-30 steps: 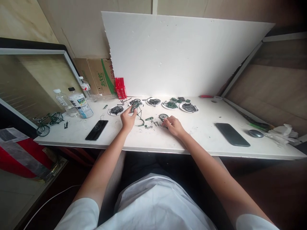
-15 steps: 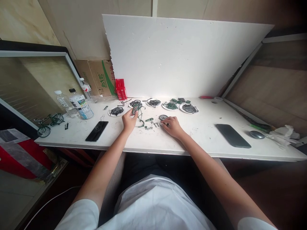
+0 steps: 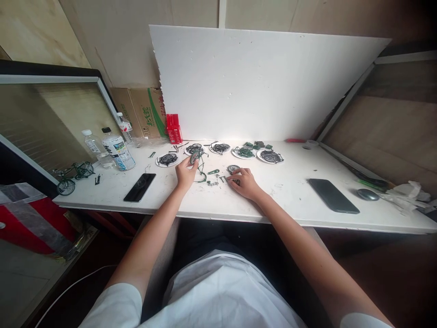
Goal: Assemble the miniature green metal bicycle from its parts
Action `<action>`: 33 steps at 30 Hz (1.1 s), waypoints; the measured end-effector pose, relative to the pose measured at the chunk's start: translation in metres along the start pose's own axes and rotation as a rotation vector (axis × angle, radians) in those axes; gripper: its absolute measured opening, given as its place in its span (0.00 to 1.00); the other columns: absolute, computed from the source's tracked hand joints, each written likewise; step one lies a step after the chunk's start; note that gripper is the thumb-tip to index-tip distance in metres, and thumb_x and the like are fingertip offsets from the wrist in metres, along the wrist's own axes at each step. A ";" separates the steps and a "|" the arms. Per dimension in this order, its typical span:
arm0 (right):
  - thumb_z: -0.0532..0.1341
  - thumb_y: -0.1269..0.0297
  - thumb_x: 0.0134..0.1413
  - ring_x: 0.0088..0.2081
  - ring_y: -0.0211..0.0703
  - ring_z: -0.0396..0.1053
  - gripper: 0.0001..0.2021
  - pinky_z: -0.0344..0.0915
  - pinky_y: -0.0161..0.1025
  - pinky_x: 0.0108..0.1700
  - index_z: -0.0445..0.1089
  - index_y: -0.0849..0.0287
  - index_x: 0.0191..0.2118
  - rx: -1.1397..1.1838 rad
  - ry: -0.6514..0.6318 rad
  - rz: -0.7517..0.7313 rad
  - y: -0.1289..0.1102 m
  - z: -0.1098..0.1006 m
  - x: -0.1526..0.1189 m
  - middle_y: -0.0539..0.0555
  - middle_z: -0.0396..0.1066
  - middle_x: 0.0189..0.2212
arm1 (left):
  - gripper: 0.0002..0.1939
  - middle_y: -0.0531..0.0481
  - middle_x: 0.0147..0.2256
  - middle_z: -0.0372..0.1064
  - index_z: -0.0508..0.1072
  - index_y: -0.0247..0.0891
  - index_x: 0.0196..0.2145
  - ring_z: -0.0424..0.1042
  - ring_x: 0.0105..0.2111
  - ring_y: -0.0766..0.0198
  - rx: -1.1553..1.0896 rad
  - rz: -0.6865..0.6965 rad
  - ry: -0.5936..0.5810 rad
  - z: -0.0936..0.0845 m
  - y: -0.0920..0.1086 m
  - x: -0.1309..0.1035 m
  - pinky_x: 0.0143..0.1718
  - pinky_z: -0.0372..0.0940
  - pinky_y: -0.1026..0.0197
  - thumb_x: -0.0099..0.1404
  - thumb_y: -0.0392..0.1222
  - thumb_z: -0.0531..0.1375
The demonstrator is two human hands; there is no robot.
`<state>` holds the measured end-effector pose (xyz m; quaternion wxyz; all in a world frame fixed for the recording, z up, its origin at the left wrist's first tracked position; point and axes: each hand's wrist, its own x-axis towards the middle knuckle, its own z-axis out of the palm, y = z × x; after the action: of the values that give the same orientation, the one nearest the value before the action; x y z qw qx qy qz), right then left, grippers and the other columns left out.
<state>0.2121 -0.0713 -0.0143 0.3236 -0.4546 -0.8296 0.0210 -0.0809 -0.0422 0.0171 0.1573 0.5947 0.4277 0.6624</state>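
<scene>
My left hand (image 3: 186, 174) is closed in a pinch on a green model bicycle frame (image 3: 202, 175), holding it above the table. A wheel sits at the frame's upper end, by my fingertips. My right hand (image 3: 246, 184) rests on the table with its fingers curled down and pressed together. Under its fingertips is something small and dark that I cannot make out. A loose spoked wheel (image 3: 232, 168) lies just beyond those fingers. Between the hands are a green chain guard-like piece (image 3: 214, 171) and several tiny parts (image 3: 213, 183).
White plates of dark wheels (image 3: 167, 159), green parts (image 3: 243, 151) and black parts (image 3: 271, 156) line the back. A complete model bicycle (image 3: 75, 176) stands far left near bottles (image 3: 119, 151). Phones lie left (image 3: 139, 187) and right (image 3: 332, 195), with a mouse (image 3: 368, 194) beyond.
The fingers of my right hand have curled in and lowered onto the small parts near the loose wheel. My left hand keeps its hold on the frame. The whole view has shifted slightly.
</scene>
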 end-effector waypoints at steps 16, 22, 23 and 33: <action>0.63 0.66 0.70 0.54 0.65 0.64 0.10 0.67 0.57 0.52 0.84 0.56 0.42 -0.153 -0.033 -0.067 -0.021 -0.011 0.005 0.64 0.76 0.49 | 0.16 0.42 0.45 0.84 0.84 0.37 0.48 0.82 0.43 0.53 -0.021 -0.001 0.004 0.002 0.001 -0.001 0.50 0.76 0.54 0.66 0.48 0.69; 0.59 0.68 0.71 0.52 0.65 0.65 0.11 0.65 0.56 0.49 0.80 0.60 0.40 -0.240 -0.078 -0.050 -0.027 -0.008 0.007 0.67 0.75 0.47 | 0.18 0.42 0.46 0.84 0.84 0.37 0.50 0.83 0.43 0.54 -0.030 0.022 -0.030 0.004 0.004 -0.006 0.51 0.76 0.53 0.67 0.49 0.69; 0.58 0.69 0.72 0.52 0.65 0.65 0.12 0.65 0.56 0.49 0.80 0.59 0.40 -0.239 -0.081 -0.049 -0.027 -0.007 0.007 0.68 0.75 0.47 | 0.18 0.42 0.46 0.84 0.84 0.38 0.50 0.83 0.43 0.54 -0.023 0.031 -0.034 0.005 0.005 -0.007 0.51 0.76 0.53 0.67 0.49 0.68; 0.56 0.67 0.74 0.52 0.62 0.64 0.11 0.66 0.54 0.51 0.77 0.60 0.44 -0.296 -0.104 -0.056 -0.025 -0.005 0.006 0.66 0.73 0.48 | 0.18 0.43 0.45 0.84 0.84 0.38 0.50 0.83 0.42 0.55 0.000 0.052 -0.036 0.007 0.008 -0.008 0.52 0.76 0.53 0.66 0.49 0.69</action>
<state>0.1934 -0.0824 0.0009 0.2100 -0.4722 -0.8517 -0.0871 -0.0703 -0.0505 0.0174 0.1475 0.6177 0.4091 0.6552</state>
